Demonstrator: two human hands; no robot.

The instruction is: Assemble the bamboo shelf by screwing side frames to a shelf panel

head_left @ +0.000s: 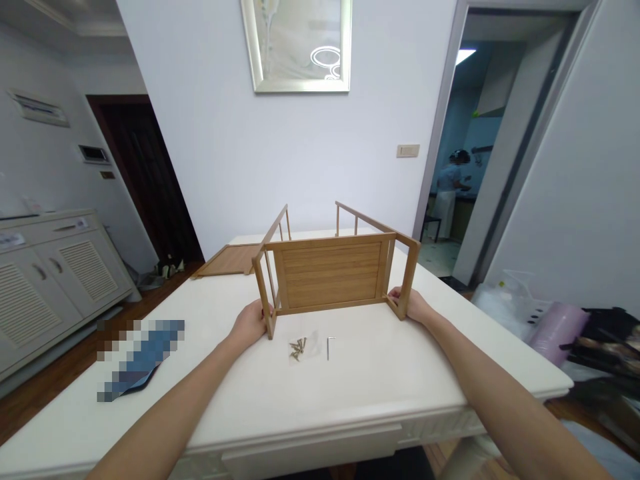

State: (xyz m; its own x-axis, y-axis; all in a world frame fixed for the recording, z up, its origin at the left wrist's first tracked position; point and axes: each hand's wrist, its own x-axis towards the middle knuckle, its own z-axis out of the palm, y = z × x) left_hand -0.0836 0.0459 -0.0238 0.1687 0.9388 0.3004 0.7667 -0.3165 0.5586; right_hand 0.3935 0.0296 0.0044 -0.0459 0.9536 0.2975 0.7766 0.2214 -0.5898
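A brown wooden rack (330, 273), made of a slatted panel between two side frames, rests on the white table (380, 380) with its panel standing upright. My left hand (253, 323) is closed around the lower part of the left side frame. At the right side frame, my right hand (413, 305) grips the lower end, its fingers partly behind the wood. Between my arms lie several screws (298, 348) on a small clear plastic bag (313, 345). Just right of them is an L-shaped hex key (329, 349).
Another wooden panel (227, 260) lies flat at the back left of the table. A pixelated blue object (145, 360) is near the left edge. A louvred cabinet (65, 267) stands at left, a purple roll (557, 330) at right. In the far doorway stands a person (447, 193).
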